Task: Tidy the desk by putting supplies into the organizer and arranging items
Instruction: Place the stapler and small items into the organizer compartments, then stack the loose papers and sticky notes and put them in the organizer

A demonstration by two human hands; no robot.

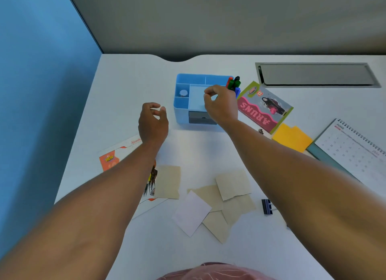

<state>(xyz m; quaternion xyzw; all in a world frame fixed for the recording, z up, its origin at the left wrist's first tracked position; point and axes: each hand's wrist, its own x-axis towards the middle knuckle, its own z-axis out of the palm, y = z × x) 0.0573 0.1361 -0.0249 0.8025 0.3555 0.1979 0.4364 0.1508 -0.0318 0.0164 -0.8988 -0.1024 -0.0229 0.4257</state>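
A fold of pink patterned cloth [215,272] lies closest to me at the table's near edge. Beyond it, on the white table [129,87], is a loose scatter of tan paper squares [232,184] with one pale lilac square note [191,216] overlapping them, all well on my side of the blue plastic organizer [189,96]. A black binder clip [267,206] lies to the right of that scatter, partly hidden by my right forearm.

My left hand [153,125] hovers just left of the organizer, fingers loosely curled and holding nothing. My right hand [221,106] is over the organizer's front right part, thumb and forefinger drawn together above the wide middle compartment; I cannot tell whether anything is pinched between them.

In the organizer's right rear corner stand red, green, black and blue markers [235,84]; a small round white item [183,93] sits in a left compartment, and a dark grey drawer [198,118] shows in the front.

Right of the organizer lies a printed pink and green flyer [269,108], then yellow sticky notes [291,137] and a spiral desk calendar [355,148]. Left of it, under my left forearm, lies an orange and white leaflet [117,154].
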